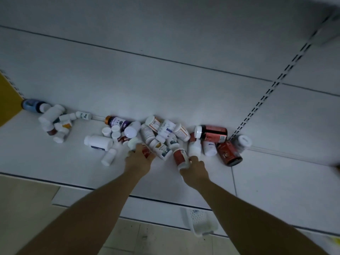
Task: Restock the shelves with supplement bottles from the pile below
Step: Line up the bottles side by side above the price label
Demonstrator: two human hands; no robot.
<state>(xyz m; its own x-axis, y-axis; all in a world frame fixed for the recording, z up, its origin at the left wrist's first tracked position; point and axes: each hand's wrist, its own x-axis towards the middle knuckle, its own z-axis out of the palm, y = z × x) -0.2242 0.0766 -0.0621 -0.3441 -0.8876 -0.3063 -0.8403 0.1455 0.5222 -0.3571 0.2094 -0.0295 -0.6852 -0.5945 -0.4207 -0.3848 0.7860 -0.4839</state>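
Several supplement bottles lie in a loose pile along the back of the white bottom shelf. My left hand grips a white bottle with a red label at the pile's front. My right hand grips another red-labelled white bottle just right of it. A dark red "Fe" bottle and a large dark bottle with a white cap lie further right. A smaller cluster of white bottles lies at the left.
The white back panel rises behind the pile, with a slotted upright at right. A yellow side panel stands at far left. A white perforated basket sits below the shelf edge on the tan floor.
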